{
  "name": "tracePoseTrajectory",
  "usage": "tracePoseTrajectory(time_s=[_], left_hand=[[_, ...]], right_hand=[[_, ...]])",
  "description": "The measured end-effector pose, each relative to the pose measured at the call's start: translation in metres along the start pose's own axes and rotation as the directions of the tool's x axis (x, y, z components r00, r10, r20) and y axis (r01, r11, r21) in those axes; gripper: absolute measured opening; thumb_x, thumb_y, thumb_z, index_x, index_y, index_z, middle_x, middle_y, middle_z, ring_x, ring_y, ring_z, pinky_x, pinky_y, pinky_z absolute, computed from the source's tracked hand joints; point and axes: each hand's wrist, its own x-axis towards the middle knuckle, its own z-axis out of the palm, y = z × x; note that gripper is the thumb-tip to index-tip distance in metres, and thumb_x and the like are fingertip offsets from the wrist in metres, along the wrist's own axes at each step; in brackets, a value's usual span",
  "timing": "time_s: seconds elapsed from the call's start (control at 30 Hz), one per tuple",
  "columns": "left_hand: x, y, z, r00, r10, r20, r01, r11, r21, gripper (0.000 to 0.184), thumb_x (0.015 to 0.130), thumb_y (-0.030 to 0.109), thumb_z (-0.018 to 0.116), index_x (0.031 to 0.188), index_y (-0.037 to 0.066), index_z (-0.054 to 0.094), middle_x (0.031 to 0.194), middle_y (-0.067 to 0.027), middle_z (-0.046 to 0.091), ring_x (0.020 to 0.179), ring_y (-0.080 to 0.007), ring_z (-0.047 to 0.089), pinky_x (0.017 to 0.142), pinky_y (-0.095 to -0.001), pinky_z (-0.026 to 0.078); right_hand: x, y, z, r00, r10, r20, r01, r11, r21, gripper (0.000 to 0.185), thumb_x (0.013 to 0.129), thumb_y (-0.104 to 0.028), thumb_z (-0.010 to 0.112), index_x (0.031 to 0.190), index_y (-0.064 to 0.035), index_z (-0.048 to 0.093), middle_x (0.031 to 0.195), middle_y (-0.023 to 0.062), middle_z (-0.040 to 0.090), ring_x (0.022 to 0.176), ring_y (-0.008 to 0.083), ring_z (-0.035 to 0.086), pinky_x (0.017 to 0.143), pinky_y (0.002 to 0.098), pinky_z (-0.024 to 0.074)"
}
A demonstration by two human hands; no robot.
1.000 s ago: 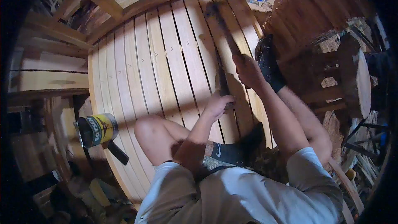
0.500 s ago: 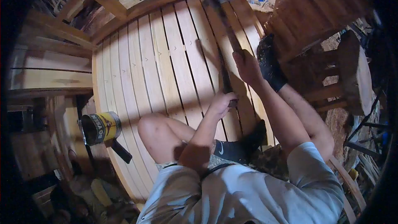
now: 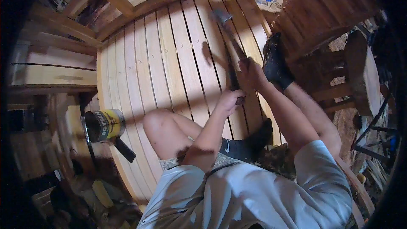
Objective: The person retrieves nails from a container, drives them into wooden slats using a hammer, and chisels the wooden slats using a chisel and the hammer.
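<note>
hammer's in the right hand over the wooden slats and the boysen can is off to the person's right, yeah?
Not quite: the boysen can is off to the person's left, as the head view shows. The hammer is in the right hand over the wooden slats, as you said.

There are one hammer (image 3: pixel 232 40), one dark tool (image 3: pixel 232 79), one can (image 3: pixel 111 124) and two dark socks (image 3: pixel 277 65).
</note>
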Motion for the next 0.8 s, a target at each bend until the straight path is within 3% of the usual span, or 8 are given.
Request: tracePoseTrajectory(time_s=[0.07,0.23,0.47,0.53,0.57,0.6,0.63,0.8], left_hand=[[-0.005,0.005,0.009,1.000,0.004,0.017,-0.005,0.999,0.031,0.017,0.081,0.003,0.067,0.098,0.003,0.065,0.082,-0.0064,0.067,0.065,-0.0167,0.064,0.055,-0.0302,0.050],[-0.003,-0.006,0.011,0.998,0.027,-0.051,-0.027,1.000,0.010,0.019,0.080,0.003,0.067,0.099,0.004,0.065,0.082,-0.0071,0.067,0.065,-0.0204,0.063,0.055,-0.0324,0.049],[-0.005,-0.005,0.019,0.995,0.059,-0.081,-0.045,0.986,0.163,0.019,0.084,0.006,0.062,0.103,0.002,0.061,0.086,-0.0082,0.066,0.074,-0.0211,0.064,0.060,-0.0353,0.052],[-0.002,0.005,0.017,0.996,0.047,-0.069,-0.040,0.994,0.099,0.015,0.084,0.006,0.061,0.098,0.002,0.062,0.083,-0.0080,0.065,0.072,-0.0212,0.063,0.059,-0.0359,0.051],[0.000,0.009,0.018,0.995,0.057,-0.076,-0.050,0.994,0.093,0.015,0.084,0.006,0.061,0.098,0.002,0.062,0.083,-0.0080,0.065,0.072,-0.0212,0.063,0.059,-0.0359,0.051],[0.004,0.011,0.019,0.996,-0.003,-0.090,0.008,0.999,0.050,0.014,0.083,0.006,0.061,0.096,0.002,0.062,0.080,-0.0077,0.065,0.071,-0.0214,0.063,0.058,-0.0361,0.050],[0.008,0.014,0.020,0.992,-0.063,-0.105,0.064,0.998,0.007,0.012,0.082,0.007,0.061,0.093,0.003,0.063,0.078,-0.0075,0.064,0.069,-0.0215,0.062,0.057,-0.0362,0.050],[-0.008,0.045,0.054,0.987,-0.056,-0.149,0.055,0.998,-0.014,0.008,0.079,0.005,0.062,0.087,0.002,0.062,0.071,-0.0079,0.061,0.060,-0.0219,0.058,0.055,-0.0365,0.048]], right_hand=[[0.007,0.019,-0.001,0.951,0.147,0.273,-0.079,0.966,-0.245,0.054,0.096,-0.046,0.053,0.090,0.0059,0.065,0.087,0.0316,0.066,0.091,0.0463,0.067,0.074,0.0504,0.0525],[0.015,0.016,0.004,0.983,0.128,0.131,-0.106,0.981,-0.161,0.059,0.094,-0.050,0.053,0.091,0.0068,0.066,0.085,0.0333,0.066,0.091,0.0474,0.067,0.074,0.0507,0.0528],[0.008,0.037,0.020,0.927,0.228,0.297,-0.192,0.971,-0.145,0.049,0.095,-0.044,0.057,0.095,0.0042,0.066,0.081,0.0263,0.068,0.074,0.0383,0.070,0.064,0.0470,0.0536],[-0.011,0.075,0.046,0.880,-0.326,0.347,0.470,0.704,-0.532,0.022,0.089,-0.018,0.059,0.103,-0.0025,0.065,0.070,0.0180,0.067,0.071,0.0295,0.071,0.056,0.0406,0.0544],[-0.026,0.069,0.040,0.873,-0.335,0.354,0.482,0.700,-0.526,0.022,0.089,-0.018,0.059,0.103,-0.0025,0.065,0.070,0.0180,0.067,0.071,0.0295,0.071,0.056,0.0406,0.0544],[-0.043,0.056,0.027,0.969,-0.080,0.235,0.135,0.964,-0.227,0.025,0.094,-0.021,0.055,0.104,-0.0006,0.065,0.075,0.0151,0.068,0.072,0.0236,0.070,0.058,0.0378,0.0545],[-0.052,0.049,0.023,0.949,0.221,0.227,-0.255,0.958,0.133,0.031,0.099,-0.024,0.050,0.104,0.0013,0.066,0.079,0.0123,0.068,0.072,0.0177,0.068,0.061,0.0351,0.0545],[-0.059,0.100,0.042,0.896,0.306,0.322,-0.425,0.805,0.414,0.032,0.100,-0.030,0.053,0.100,-0.0021,0.067,0.084,0.0065,0.068,0.075,0.0145,0.066,0.060,0.0329,0.0513]])
